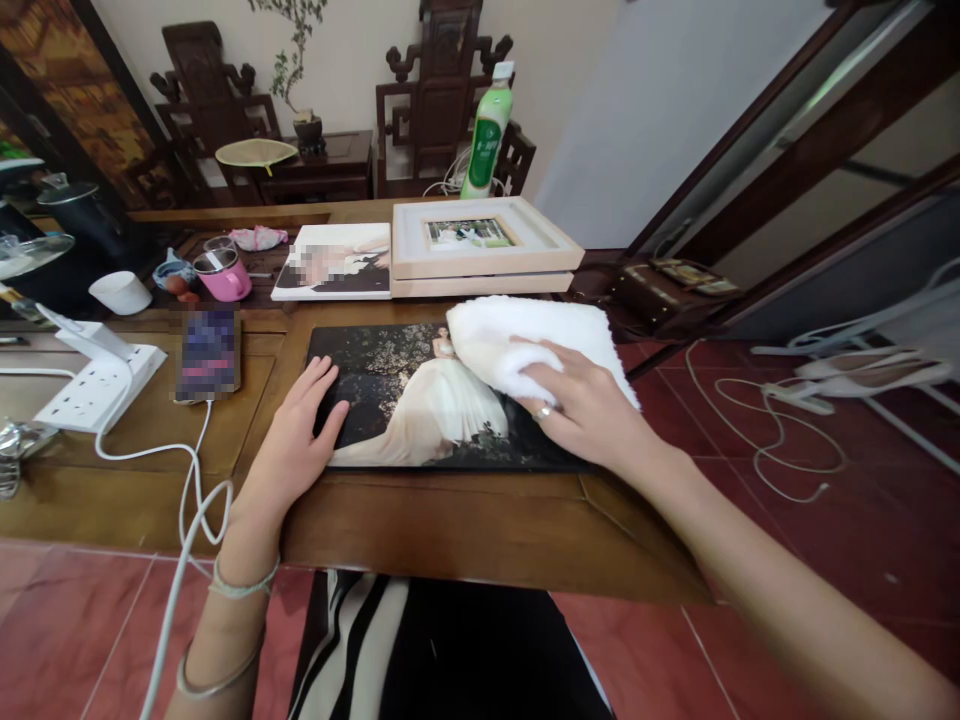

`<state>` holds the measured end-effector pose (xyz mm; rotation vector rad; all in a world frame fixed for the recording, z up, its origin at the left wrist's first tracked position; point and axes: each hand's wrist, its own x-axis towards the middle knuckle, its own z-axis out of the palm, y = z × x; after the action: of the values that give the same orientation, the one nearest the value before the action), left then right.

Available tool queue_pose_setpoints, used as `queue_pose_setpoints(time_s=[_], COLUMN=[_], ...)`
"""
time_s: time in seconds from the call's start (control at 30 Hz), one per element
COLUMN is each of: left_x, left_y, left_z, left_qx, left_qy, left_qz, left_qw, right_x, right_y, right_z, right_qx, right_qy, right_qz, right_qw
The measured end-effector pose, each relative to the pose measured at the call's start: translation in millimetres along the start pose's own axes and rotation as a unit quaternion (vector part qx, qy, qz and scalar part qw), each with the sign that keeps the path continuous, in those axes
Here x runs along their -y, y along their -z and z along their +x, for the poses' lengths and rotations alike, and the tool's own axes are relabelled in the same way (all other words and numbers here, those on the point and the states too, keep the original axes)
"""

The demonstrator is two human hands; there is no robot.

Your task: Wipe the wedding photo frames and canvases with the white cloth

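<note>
A dark photo panel showing a figure in a long white gown lies flat on the wooden table. My left hand rests on the panel's left edge, fingers spread. Over the panel's right part lies a white fluffy cloth. My right hand is closed on a bunched fold of it, pressing it against the panel; some fingertips are hidden in the cloth.
Behind the panel sit a smaller photo panel and stacked pale picture frames, with a green bottle beyond. Leftward are a phone, a power strip, a pink mug and a white cup. White cables trail over the front edge.
</note>
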<state>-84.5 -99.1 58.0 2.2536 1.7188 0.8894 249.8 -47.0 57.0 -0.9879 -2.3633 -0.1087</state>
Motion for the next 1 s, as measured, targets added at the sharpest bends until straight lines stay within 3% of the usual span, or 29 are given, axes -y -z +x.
queue_pose_setpoints(time_s=[0.2,0.33,0.5,0.73,0.87,1.0], left_x=[3.2,3.4,3.6,11.3,13.6,10.7], left_y=[-17.1,-10.0,-0.3,-15.7,-14.0,-14.9], left_z=[-6.4,-9.2,-1.4,23.8,27.4,21.9], left_qx=[0.0,0.004,0.001,0.002,0.002,0.004], left_qy=[-0.002,-0.001,-0.004,-0.003,-0.001,0.002], left_qz=[-0.003,-0.002,-0.003,-0.003,-0.003,-0.003], left_qw=[1.0,1.0,1.0,1.0,1.0,1.0], right_x=[-35.6,-37.8,-7.8,18.7,23.1,11.9], right_y=[-11.1,-8.7,3.4,17.0,19.1,10.7], right_z=[16.3,8.4,-9.7,-42.4,-46.0,-41.7], right_qx=[0.041,0.024,0.022,0.02,0.017,0.014], right_qy=[-0.081,-0.127,-0.058,0.007,0.038,0.027], right_qz=[0.076,0.123,0.116,0.13,0.139,0.125], right_qw=[0.993,0.984,0.991,0.991,0.989,0.992])
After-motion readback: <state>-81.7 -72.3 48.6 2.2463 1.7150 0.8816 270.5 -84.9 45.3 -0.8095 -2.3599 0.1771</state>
